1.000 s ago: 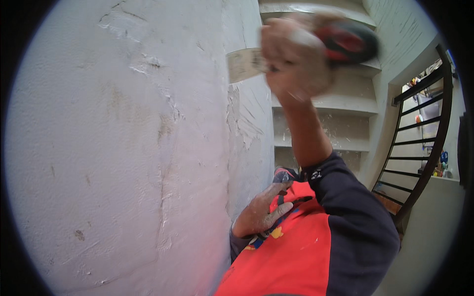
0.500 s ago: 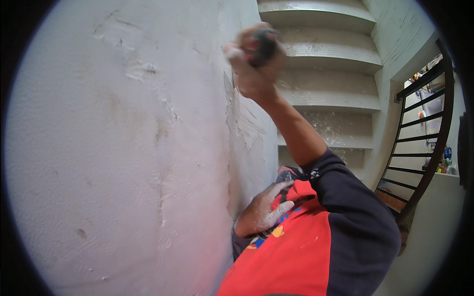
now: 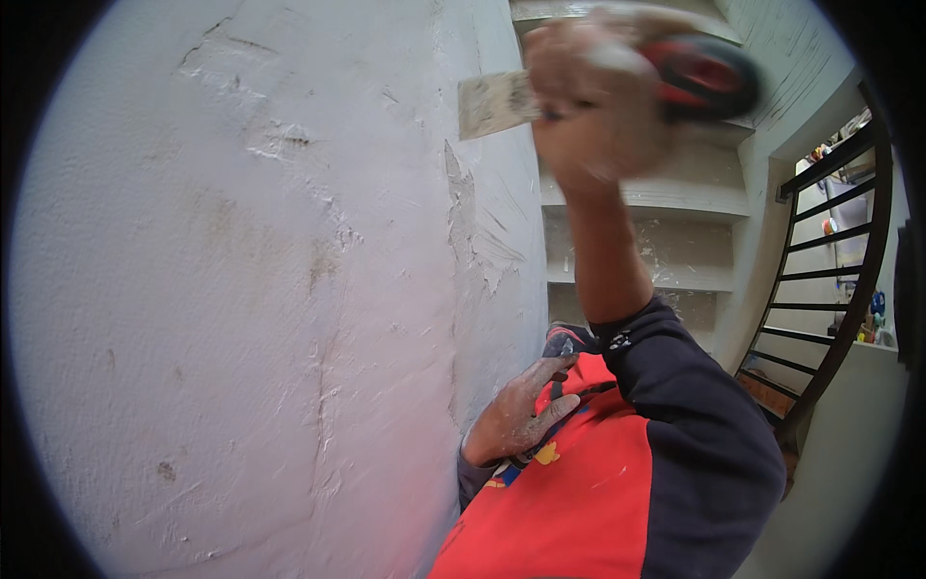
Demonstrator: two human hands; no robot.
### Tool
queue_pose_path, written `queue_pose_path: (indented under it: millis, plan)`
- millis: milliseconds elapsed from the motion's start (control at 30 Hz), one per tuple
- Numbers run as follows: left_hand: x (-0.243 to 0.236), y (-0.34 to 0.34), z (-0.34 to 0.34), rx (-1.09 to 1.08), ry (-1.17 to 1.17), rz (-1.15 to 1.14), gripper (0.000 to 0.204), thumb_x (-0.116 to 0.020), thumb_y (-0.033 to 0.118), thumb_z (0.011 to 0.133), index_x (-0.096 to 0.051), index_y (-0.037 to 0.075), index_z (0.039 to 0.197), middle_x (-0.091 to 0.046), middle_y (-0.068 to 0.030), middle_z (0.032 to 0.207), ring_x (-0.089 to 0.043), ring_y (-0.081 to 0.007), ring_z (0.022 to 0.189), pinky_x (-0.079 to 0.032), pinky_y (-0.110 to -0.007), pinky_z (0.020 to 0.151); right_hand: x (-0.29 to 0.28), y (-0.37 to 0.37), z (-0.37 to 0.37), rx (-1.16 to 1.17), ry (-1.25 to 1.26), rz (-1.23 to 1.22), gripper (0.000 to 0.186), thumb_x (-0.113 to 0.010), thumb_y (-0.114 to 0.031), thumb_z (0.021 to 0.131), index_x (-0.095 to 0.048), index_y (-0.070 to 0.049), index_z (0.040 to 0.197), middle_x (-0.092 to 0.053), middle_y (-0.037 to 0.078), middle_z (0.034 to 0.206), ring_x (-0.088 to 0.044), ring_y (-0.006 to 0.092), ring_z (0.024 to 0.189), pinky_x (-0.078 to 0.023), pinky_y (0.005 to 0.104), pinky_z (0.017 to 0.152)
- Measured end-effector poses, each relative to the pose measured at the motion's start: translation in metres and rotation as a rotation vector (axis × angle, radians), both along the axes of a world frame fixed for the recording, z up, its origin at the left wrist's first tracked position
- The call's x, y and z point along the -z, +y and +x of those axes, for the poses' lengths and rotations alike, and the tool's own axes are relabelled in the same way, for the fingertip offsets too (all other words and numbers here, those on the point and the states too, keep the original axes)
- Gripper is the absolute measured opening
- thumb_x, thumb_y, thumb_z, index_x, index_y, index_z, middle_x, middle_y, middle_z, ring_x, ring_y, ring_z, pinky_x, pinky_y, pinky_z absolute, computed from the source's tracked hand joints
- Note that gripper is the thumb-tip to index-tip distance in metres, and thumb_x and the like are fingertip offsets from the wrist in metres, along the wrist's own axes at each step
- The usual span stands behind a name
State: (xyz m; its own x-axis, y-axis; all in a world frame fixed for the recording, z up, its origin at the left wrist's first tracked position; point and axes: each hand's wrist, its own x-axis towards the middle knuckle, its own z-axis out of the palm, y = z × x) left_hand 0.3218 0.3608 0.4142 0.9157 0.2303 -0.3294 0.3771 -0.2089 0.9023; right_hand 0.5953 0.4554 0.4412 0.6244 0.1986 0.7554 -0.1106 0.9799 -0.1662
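My right hand [image 3: 603,101], smeared by motion, is closed around a putty knife with a black and red handle [image 3: 714,79]. Its wide, pale-smeared blade [image 3: 495,104] points left, over the white wall [image 3: 241,367]. Just below the blade runs a crack with peeling paint [image 3: 461,193]; whether the blade touches the wall I cannot tell. Down by my body, my left hand [image 3: 521,413] lies on my red shirt [image 3: 579,482] with its fingers stretched out. White dust coats those fingers, and nothing is in them.
Pale stairs [image 3: 646,188] rise beyond my right arm, with white flakes scattered on several treads. To the right stands a dark metal railing [image 3: 831,275] beside an opening with assorted items behind it. More cracks and rough patches [image 3: 280,140] mark the wall on the left.
My right hand has swung right and turned, so the putty knife's blade now shows and its handle points right. The left hand has stayed on the shirt.
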Motion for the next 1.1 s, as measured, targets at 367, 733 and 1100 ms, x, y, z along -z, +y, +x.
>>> queue_pose_path:
  millis: [367,733,1100]
  plan:
    - [0.011,-0.005,-0.002,-0.03,-0.033,-0.046,0.049,-0.059,0.018,0.086,-0.043,-0.005,0.127,-0.054,-0.0194,0.119,-0.056,-0.0278,0.106,-0.042,-0.036,0.091,-0.028,0.017,-0.04,0.321,0.094,-0.256,0.022,-0.066,-0.001,0.073,-0.051,-0.004,0.089,-0.05,0.0,0.063,-0.047,0.0064,0.051,-0.037,0.0218,0.043]
    - [0.007,-0.004,-0.003,-0.024,-0.038,-0.02,0.05,-0.059,0.022,0.087,-0.044,-0.005,0.125,-0.055,-0.0213,0.117,-0.056,-0.03,0.107,-0.042,-0.036,0.091,-0.013,-0.019,-0.071,0.337,-0.091,-0.121,0.033,-0.06,0.003,0.075,-0.045,-0.008,0.102,-0.052,0.009,0.086,-0.048,0.008,0.059,-0.04,0.0211,0.046]
    - [0.006,-0.007,-0.001,-0.049,-0.034,0.02,0.047,-0.059,0.026,0.087,-0.046,0.0,0.124,-0.055,-0.019,0.116,-0.054,-0.0321,0.107,-0.043,-0.036,0.09,-0.017,-0.029,-0.081,0.178,0.065,-0.113,0.025,-0.061,0.007,0.072,-0.046,-0.005,0.089,-0.052,0.004,0.075,-0.051,0.0092,0.059,-0.042,0.0215,0.047]
